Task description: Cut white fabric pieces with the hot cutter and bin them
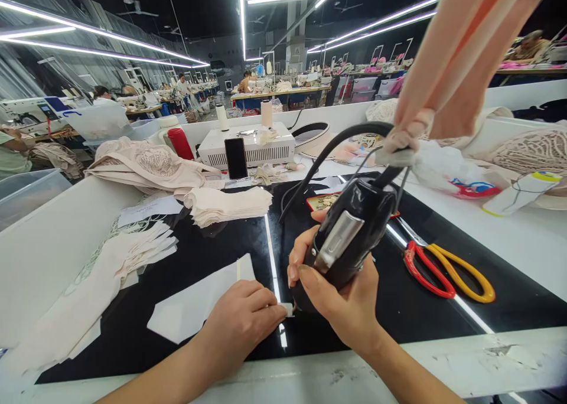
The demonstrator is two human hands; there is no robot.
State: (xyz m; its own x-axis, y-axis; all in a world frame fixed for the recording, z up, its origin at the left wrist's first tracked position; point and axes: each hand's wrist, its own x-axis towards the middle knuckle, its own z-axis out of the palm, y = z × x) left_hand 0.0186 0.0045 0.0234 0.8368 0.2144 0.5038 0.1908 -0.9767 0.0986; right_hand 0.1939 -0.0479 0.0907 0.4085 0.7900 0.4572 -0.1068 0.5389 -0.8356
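My right hand (343, 292) is wrapped round a black handheld tool (354, 233) with a metal plate on its side. The tool is tilted, its lower end near the black board, and a cord and a hanging strip of peach fabric (460, 55) meet at its top. Just left of the tool's lower end, my left hand (245, 318) has its fingers pressed together on a white fabric piece (190, 303) lying on the board. A small end of white material shows past the fingertips.
Scissors (447, 271) with red and yellow handles lie to the right. Stacked beige fabric pieces (230, 205) and fanned strips (101, 280) lie left. A phone (236, 158) leans on a white box (208, 150). Other people sit in the background.
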